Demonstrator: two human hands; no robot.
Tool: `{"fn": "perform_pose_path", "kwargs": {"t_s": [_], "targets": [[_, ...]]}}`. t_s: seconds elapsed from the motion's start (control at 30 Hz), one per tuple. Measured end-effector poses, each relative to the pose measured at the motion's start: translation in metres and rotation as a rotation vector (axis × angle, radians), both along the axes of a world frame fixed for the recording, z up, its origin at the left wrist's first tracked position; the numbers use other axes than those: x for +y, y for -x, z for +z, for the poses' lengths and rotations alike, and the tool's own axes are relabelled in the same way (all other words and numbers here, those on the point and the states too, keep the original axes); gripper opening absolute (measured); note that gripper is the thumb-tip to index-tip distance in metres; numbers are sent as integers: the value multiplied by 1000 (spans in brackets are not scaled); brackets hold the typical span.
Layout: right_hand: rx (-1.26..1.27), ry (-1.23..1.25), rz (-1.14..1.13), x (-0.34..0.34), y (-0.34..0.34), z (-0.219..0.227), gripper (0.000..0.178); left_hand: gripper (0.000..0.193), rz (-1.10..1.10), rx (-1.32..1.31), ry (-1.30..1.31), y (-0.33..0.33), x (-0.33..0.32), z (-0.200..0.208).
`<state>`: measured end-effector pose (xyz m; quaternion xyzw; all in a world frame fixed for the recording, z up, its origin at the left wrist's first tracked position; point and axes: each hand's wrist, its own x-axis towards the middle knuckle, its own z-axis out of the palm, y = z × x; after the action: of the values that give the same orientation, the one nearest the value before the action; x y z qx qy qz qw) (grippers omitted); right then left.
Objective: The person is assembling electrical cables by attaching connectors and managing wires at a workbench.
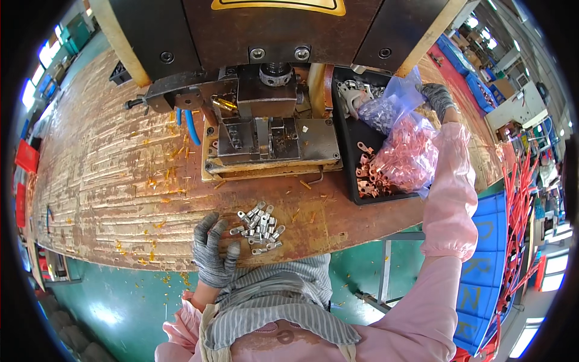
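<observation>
My left hand [216, 250], in a grey knit glove, rests at the table's front edge with its fingers apart and holds nothing. Right beside its fingertips lies a loose pile of silver cable lugs [263, 225]. My right hand [439, 101], gloved the same way, is stretched out to the far right, its fingers curled at the edge of a clear plastic bag [403, 92]. That bag has silver lugs in its lower part and lies in a black tray [353, 142]. In front of it sits another plastic bag of copper lugs [407, 155], with loose copper lugs [369, 178] next to it.
A press machine [274, 90] with a metal die block [265, 142] stands at the table's middle. Blue tubes [192, 128] hang on its left. Yellow scraps litter the worn wooden table [108, 181]. Beyond my right arm are a blue bin [485, 265] and red cables [515, 211].
</observation>
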<state>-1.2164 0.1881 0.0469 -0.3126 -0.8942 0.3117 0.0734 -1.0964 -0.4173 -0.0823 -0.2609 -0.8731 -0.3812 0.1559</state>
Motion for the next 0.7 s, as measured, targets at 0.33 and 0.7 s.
{"fn": "perform_pose_path", "kwargs": {"t_s": [0.33, 0.7], "targets": [[696, 46, -89, -35, 9, 9, 20, 38, 64, 81, 31, -2, 6, 7], [989, -609, 132, -121, -93, 164, 30, 39, -11, 131, -62, -6, -5, 4]]}}
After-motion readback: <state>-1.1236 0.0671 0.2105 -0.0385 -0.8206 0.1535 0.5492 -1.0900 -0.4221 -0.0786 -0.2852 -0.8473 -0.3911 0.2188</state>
